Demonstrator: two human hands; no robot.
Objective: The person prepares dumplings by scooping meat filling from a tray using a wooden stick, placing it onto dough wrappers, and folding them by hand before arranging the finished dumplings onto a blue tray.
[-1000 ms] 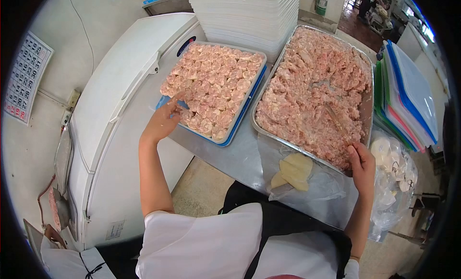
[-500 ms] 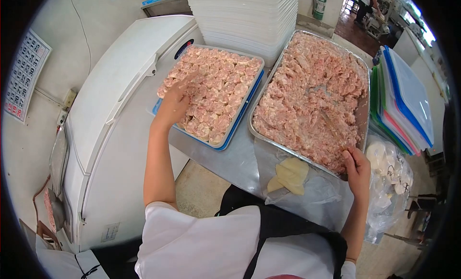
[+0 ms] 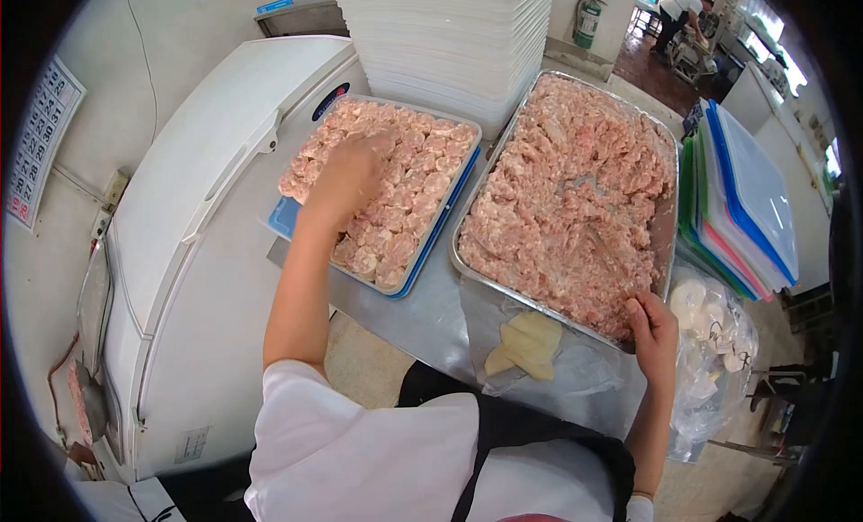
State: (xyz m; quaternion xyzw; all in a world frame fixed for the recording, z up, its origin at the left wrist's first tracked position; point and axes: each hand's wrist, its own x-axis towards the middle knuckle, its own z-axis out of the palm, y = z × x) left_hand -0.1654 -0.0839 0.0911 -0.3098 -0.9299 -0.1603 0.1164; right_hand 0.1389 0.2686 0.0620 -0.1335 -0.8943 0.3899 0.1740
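Observation:
Rows of meat-topped dumplings (image 3: 409,185) fill a shallow tray with a blue edge (image 3: 442,218) on the left of the metal table. My left hand (image 3: 349,178) is over these dumplings, blurred, its fingers pointing toward the far side and partly hidden by the back of the hand. To the right sits a large metal tray (image 3: 460,243) heaped with ground meat mix (image 3: 562,207). At its near right corner, my right hand (image 3: 654,326) is closed around the rim. Pale yellow wrappers (image 3: 530,344) lie on clear plastic (image 3: 584,371) in front of the metal tray.
A tall stack of white trays (image 3: 440,50) stands behind. Coloured lids (image 3: 742,194) lean on the right, above a plastic bag of round white items (image 3: 710,320). A white chest freezer (image 3: 216,279) borders the left. Another person (image 3: 680,18) bends over in the far background.
My left hand has shifted slightly over the dumplings, and its fingers are now blurred. My right hand stays at the metal tray's corner. The whole view has moved a little.

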